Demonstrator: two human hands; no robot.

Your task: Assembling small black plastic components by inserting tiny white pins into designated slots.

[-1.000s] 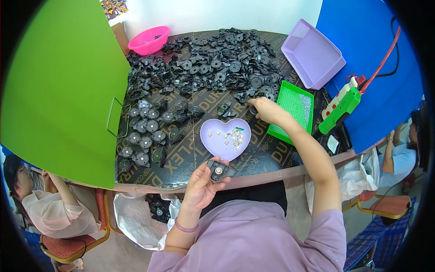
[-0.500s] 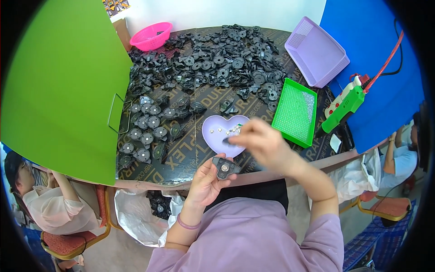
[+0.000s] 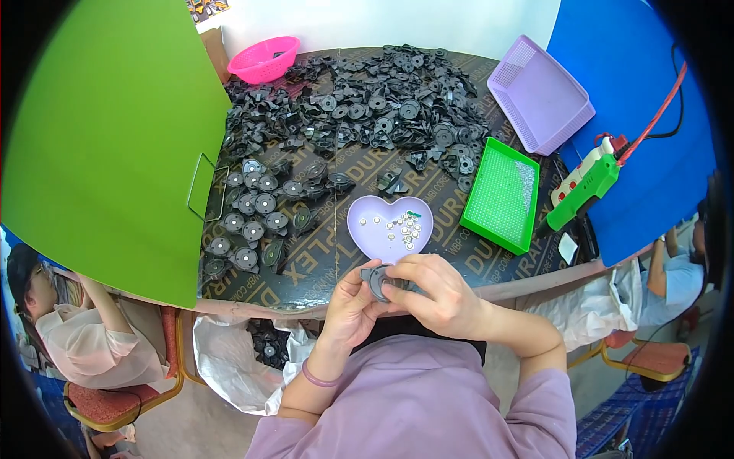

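Around your work, the purple heart-shaped bowl (image 3: 371,243) sits just beyond your hands, with small round metal pieces (image 3: 362,221) in it; a loose black piece (image 3: 391,182) lies between it and the big heap of black parts (image 3: 382,107). More parts (image 3: 252,203) are grouped at the left. The green tray (image 3: 489,200), purple basket (image 3: 539,99) and green glue gun (image 3: 585,195) crowd your right, the pink basket (image 3: 264,63) the far left. Gold lettering is printed across the dark tabletop (image 3: 310,283), partly covered by parts. Green (image 3: 115,153), white (image 3: 397,23) and blue panels (image 3: 627,92) wall you in; a person (image 3: 92,336) sits to your left. Your left hand (image 3: 348,310) curls its fingers round the black part (image 3: 375,281) at the table's near edge, and your right hand's (image 3: 443,298) thumb and fingertips pinch it too
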